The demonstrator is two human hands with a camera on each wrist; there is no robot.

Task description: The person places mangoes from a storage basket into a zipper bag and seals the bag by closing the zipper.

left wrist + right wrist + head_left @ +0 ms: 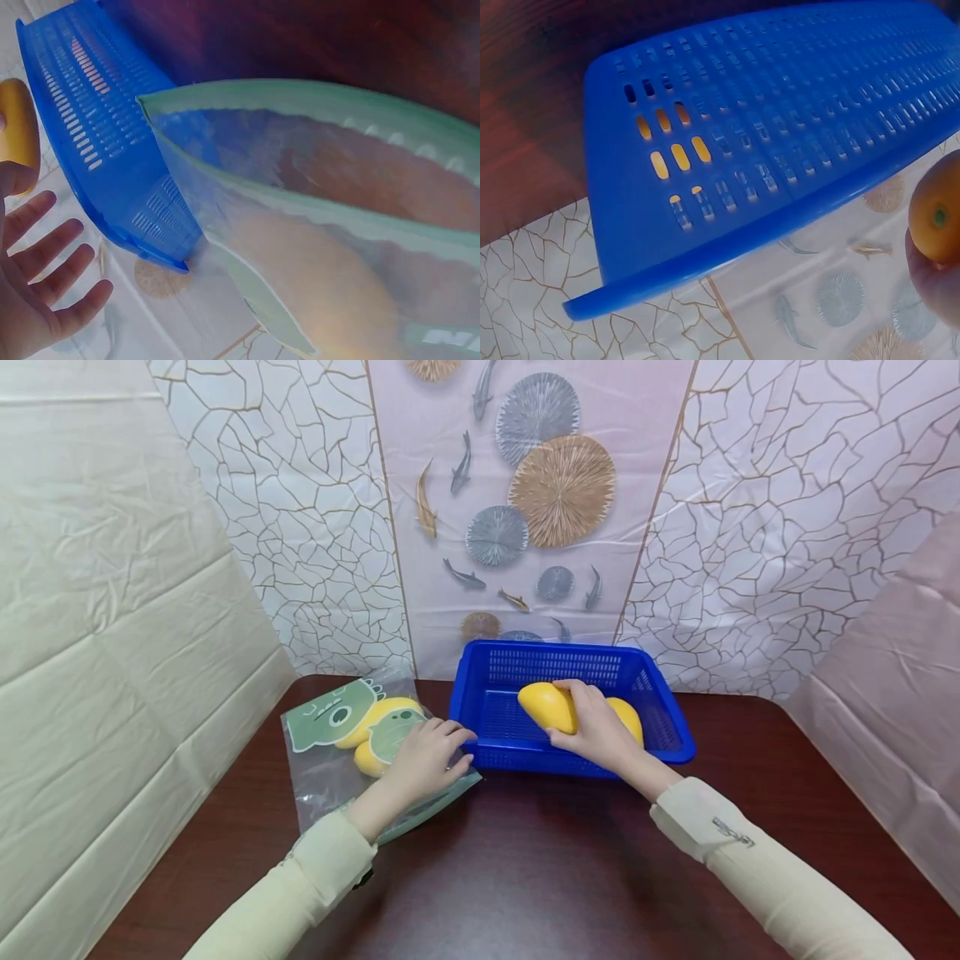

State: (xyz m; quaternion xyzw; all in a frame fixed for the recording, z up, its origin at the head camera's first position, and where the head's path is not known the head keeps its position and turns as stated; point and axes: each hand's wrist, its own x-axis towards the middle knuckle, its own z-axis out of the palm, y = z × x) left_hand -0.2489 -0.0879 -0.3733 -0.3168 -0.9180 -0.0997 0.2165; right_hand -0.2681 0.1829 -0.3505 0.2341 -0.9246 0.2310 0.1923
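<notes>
My right hand (600, 732) grips a yellow mango (546, 706) above the blue plastic basket (678, 737), thumb on the near side and fingers over the top. A second mango (628, 717), partly hidden behind that hand, is in the basket's right part. On the left lies a clear bag (318, 722) with green cartoon prints and a green edge. Yellow mangoes (369, 762) show through it. Over the bag's right side my left hand (420, 758) has its fingers spread, holding nothing. The bag's mouth (315, 210) gapes in the left wrist view.
The basket stands at the back of a dark red-brown table (525, 860), close to the patterned backdrop (510, 568). Pale cloth walls (112, 652) rise on both sides. The bag's right corner reaches the basket's front left corner in the head view.
</notes>
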